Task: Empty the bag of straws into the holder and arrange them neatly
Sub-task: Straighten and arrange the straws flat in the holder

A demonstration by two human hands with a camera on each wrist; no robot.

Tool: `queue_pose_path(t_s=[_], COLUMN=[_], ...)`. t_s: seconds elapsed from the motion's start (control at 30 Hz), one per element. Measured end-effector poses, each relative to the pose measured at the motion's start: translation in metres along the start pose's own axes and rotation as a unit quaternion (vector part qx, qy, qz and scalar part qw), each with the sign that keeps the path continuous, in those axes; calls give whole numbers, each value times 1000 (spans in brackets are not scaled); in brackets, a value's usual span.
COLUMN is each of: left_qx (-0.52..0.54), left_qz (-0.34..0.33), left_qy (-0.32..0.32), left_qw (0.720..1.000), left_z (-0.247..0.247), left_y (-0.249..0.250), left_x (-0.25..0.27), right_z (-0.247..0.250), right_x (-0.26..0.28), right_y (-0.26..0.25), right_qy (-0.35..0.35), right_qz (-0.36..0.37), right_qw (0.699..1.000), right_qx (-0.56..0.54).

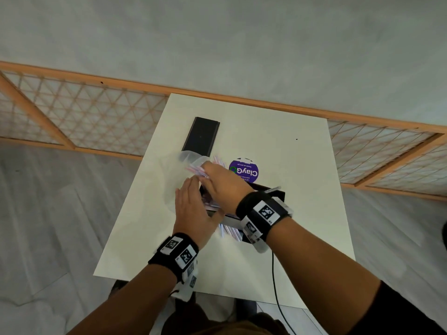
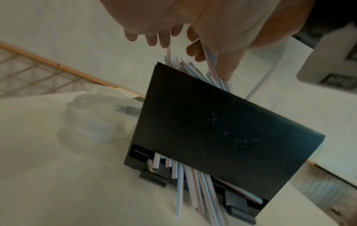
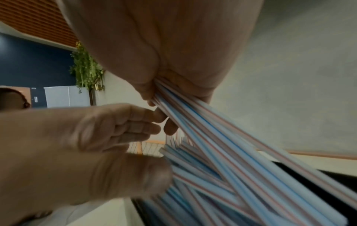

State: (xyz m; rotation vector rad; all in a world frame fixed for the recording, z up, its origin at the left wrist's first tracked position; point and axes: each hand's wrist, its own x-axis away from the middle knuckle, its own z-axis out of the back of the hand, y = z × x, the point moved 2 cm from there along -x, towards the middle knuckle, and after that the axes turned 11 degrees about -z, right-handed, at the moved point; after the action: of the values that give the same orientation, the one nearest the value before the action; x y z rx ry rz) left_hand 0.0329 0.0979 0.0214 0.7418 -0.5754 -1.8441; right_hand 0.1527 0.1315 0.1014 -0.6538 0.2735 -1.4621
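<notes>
My right hand (image 1: 205,174) grips a bundle of striped straws (image 3: 203,122) by one end, above the black holder (image 2: 222,130); their other ends reach down into it. More straws (image 3: 193,175) lie criss-crossed inside the holder. Several straws (image 2: 193,183) stick out of its lower front slot onto the table. My left hand (image 1: 191,187) is at the holder's left side with straight fingers (image 3: 135,126), whose tips touch the bundle. The clear plastic bag (image 1: 174,172) lies crumpled to the left of the holder.
A black lid (image 1: 202,134) lies at the far left of the white table (image 1: 302,165). A round purple sticker (image 1: 246,171) sits just behind the holder. A black cable (image 1: 275,281) runs off the near table edge. A wooden lattice screen (image 1: 96,117) stands behind.
</notes>
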Motion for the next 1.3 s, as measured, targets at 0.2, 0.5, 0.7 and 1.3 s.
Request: queue_pose_path(t_s=[0.2,0.5,0.7,1.3], left_qx=[113,59,4,-44], left_qz=[73,23,-84,-125], left_qy=[27,-27,-69,-89], left_qw=[991,998,994,987], left_z=[1,3,4,-10], left_y=[-2,-3,5,3], left_x=[8,1,2,-4], right_z=[-26,18,60,86], right_x=[1,57,107,75], right_y=[25,56,143,53], right_qy=[-2,200,289,192], right_qz=[-51,-27,-347,2], right_qw=[991,979,892,981], right_qx=[122,-9,5,32])
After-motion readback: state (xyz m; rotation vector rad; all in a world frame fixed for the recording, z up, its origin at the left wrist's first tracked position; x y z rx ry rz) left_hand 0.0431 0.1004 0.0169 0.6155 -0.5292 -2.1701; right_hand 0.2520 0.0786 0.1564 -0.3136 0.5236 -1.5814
